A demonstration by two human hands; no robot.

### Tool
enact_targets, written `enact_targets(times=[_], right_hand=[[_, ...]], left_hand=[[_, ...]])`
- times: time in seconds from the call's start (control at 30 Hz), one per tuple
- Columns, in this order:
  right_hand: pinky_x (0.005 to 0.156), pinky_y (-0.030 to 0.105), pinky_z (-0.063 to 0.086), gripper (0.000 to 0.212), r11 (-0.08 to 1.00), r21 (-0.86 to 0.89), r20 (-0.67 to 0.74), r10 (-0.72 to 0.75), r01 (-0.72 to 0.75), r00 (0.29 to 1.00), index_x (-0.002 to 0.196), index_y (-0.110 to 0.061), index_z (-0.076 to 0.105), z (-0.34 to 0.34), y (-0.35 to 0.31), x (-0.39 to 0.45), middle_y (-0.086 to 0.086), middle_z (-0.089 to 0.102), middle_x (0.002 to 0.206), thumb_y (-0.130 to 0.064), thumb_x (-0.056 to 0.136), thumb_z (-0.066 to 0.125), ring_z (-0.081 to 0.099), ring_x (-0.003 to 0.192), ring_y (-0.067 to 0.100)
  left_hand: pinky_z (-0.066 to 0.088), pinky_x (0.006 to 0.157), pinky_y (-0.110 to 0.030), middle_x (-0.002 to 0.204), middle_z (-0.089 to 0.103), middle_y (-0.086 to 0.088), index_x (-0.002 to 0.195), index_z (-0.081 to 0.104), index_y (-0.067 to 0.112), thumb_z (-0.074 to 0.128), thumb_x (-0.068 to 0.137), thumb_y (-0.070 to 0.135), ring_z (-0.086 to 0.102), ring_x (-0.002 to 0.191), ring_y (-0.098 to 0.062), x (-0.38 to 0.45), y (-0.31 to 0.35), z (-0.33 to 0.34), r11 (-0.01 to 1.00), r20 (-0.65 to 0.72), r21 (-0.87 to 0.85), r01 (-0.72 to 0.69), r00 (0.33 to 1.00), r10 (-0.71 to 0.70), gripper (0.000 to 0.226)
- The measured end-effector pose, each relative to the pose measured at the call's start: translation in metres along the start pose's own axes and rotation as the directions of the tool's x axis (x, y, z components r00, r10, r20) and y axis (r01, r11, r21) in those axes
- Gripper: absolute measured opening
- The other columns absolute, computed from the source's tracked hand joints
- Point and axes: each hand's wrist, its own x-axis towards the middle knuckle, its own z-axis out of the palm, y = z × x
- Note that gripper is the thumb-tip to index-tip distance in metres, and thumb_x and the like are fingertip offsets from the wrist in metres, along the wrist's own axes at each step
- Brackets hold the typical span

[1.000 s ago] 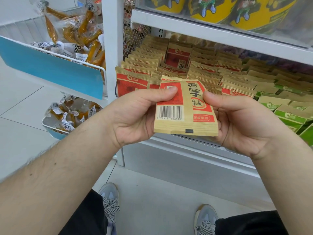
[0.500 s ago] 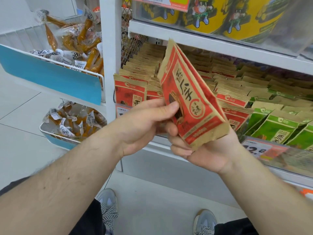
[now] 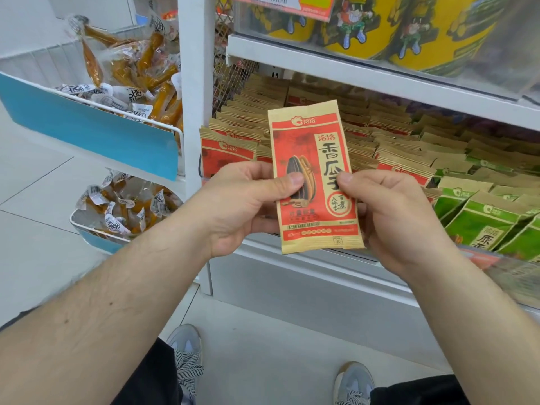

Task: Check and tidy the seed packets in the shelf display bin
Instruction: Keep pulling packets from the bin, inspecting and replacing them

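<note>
Shop aisle, pale tiled floor point(image 3: 38, 182), white metal shelf unit point(image 3: 365, 70). Grey sneakers point(image 3: 187, 343) visible below, at the unit's foot.

Shelf display bin point(image 3: 321, 252): rows of kraft-and-red seed packets point(image 3: 230, 150) standing upright at left, green packets point(image 3: 485, 226) at right. Above: yellow tubs point(image 3: 432, 30) with cartoon figures; red price label point(image 3: 280, 4) with barcode, text too small to read.

Left of the upright: two wire baskets point(image 3: 87, 124) with blue front panels, filled with clear-wrapped orange snack sticks point(image 3: 152, 74).

Held packet point(image 3: 315, 176): upright, front facing camera, in front of the bin, clear of the rows. Red panel on kraft paper, sunflower-seed picture, large characters 香瓜子, brand mark 洽洽 at top. Small print at bottom unreadable.

Left hand point(image 3: 245, 206): thumb pressed on the packet's front left edge, fingers behind, pinching it. Right hand point(image 3: 391, 217): thumb on the right edge, fingers curled behind, likewise clamped on the packet.
</note>
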Motion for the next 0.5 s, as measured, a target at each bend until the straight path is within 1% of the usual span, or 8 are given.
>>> enact_targets(times=[0.1, 0.13, 0.2, 0.3, 0.37, 0.43, 0.47, 0.5], right_hand=[[0.045, 0.027, 0.039, 0.024, 0.998, -0.004, 0.025, -0.055, 0.055, 0.998, 0.06, -0.012, 0.067, -0.003, 0.002, 0.0, 0.014, 0.064, 0.056, -0.031, 0.075, 0.065, 0.054, 0.048, 0.027], [0.042, 0.022, 0.037, 0.023, 0.997, -0.009, 0.042, -0.076, 0.077, 0.996, 0.059, -0.014, 0.066, -0.004, 0.003, 0.0, 0.01, 0.064, 0.056, -0.03, 0.075, 0.064, 0.053, 0.045, 0.022], [0.039, 0.021, 0.039, 0.019, 0.991, -0.041, 0.072, -0.126, 0.129, 0.989, 0.062, -0.014, 0.067, -0.005, 0.004, 0.0, 0.011, 0.067, 0.06, -0.027, 0.076, 0.065, 0.055, 0.045, 0.016], [0.05, 0.027, 0.053, 0.017, 0.975, -0.106, 0.11, -0.185, 0.196, 0.977, 0.081, -0.004, 0.072, -0.009, 0.006, 0.002, 0.02, 0.072, 0.078, -0.019, 0.074, 0.067, 0.067, 0.061, 0.02], [0.054, 0.026, 0.055, 0.018, 0.971, -0.106, 0.117, -0.204, 0.216, 0.972, 0.087, -0.005, 0.073, -0.011, 0.005, 0.002, 0.016, 0.073, 0.082, -0.016, 0.073, 0.068, 0.069, 0.066, 0.019], [0.063, 0.037, 0.059, 0.019, 0.973, -0.068, 0.124, -0.21, 0.22, 0.97, 0.091, -0.008, 0.073, -0.012, 0.003, 0.002, 0.013, 0.075, 0.087, -0.014, 0.073, 0.071, 0.072, 0.077, 0.026], [0.063, 0.037, 0.06, 0.019, 0.975, -0.034, 0.125, -0.212, 0.217, 0.969, 0.092, -0.008, 0.073, -0.012, 0.002, 0.002, 0.01, 0.075, 0.085, -0.01, 0.073, 0.074, 0.073, 0.077, 0.026], [0.059, 0.032, 0.058, 0.018, 0.977, 0.007, 0.124, -0.211, 0.212, 0.969, 0.091, -0.007, 0.07, -0.012, 0.0, 0.001, 0.004, 0.075, 0.077, -0.007, 0.074, 0.076, 0.072, 0.069, 0.019]], left_hand=[[0.061, 0.064, -0.037, 0.103, 0.073, -0.017, 0.12, 0.059, 0.001, 0.071, 0.067, 0.024, 0.072, 0.086, -0.028, -0.001, 0.0, -0.002, 0.999, -0.002, 0.02, -0.042, 0.999, 0.042, 0.059], [0.061, 0.066, -0.039, 0.103, 0.073, -0.017, 0.119, 0.059, 0.002, 0.072, 0.066, 0.023, 0.072, 0.088, -0.029, -0.002, 0.0, -0.003, 0.998, -0.006, 0.028, -0.057, 0.998, 0.057, 0.059], [0.061, 0.068, -0.042, 0.104, 0.073, -0.019, 0.116, 0.06, 0.005, 0.074, 0.064, 0.02, 0.072, 0.09, -0.033, -0.002, -0.001, -0.005, 0.994, -0.023, 0.061, -0.09, 0.996, 0.092, 0.057], [0.061, 0.068, -0.041, 0.106, 0.07, -0.024, 0.103, 0.064, 0.01, 0.078, 0.058, 0.015, 0.072, 0.088, -0.034, -0.002, -0.002, -0.007, 0.98, -0.036, 0.131, -0.15, 0.987, 0.156, 0.047], [0.062, 0.069, -0.041, 0.104, 0.069, -0.024, 0.094, 0.065, 0.012, 0.078, 0.056, 0.014, 0.072, 0.086, -0.032, -0.002, -0.003, -0.007, 0.97, -0.029, 0.172, -0.17, 0.984, 0.178, 0.04], [0.062, 0.069, -0.039, 0.101, 0.07, -0.023, 0.09, 0.065, 0.012, 0.079, 0.055, 0.013, 0.072, 0.082, -0.028, -0.002, -0.004, -0.007, 0.959, -0.007, 0.216, -0.183, 0.982, 0.189, 0.038], [0.062, 0.07, -0.038, 0.1, 0.07, -0.022, 0.09, 0.065, 0.012, 0.08, 0.056, 0.012, 0.071, 0.082, -0.028, -0.002, -0.004, -0.007, 0.95, 0.012, 0.251, -0.187, 0.982, 0.19, 0.037], [0.062, 0.071, -0.037, 0.099, 0.071, -0.02, 0.092, 0.065, 0.011, 0.081, 0.059, 0.011, 0.071, 0.082, -0.028, -0.002, -0.004, -0.007, 0.935, 0.037, 0.3, -0.191, 0.981, 0.188, 0.037]])
